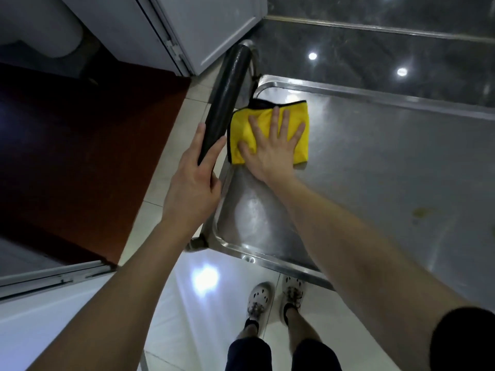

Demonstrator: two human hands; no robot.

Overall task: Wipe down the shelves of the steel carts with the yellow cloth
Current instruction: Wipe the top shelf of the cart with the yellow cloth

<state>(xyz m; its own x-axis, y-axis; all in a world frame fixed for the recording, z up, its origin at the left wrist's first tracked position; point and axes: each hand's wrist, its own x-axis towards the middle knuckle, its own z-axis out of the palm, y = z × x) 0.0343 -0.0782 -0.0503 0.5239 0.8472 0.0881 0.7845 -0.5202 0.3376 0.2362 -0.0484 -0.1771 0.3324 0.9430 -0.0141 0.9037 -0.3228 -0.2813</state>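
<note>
A folded yellow cloth (242, 129) with a dark edge lies on the top shelf (375, 167) of the steel cart, near its far left corner. My right hand (273, 148) lies flat on the cloth, fingers spread, pressing it to the steel. My left hand (192, 180) grips the lower end of the cart's black handle (227, 97), fingers and thumb curled round it.
A stain marks the shelf at the right (422, 211). White cabinet doors (209, 28) stand open at the back left over a dark red floor mat (80, 145). Dark glossy wall panels (375, 44) run behind the cart. My feet in white shoes (276, 298) stand on pale tiles.
</note>
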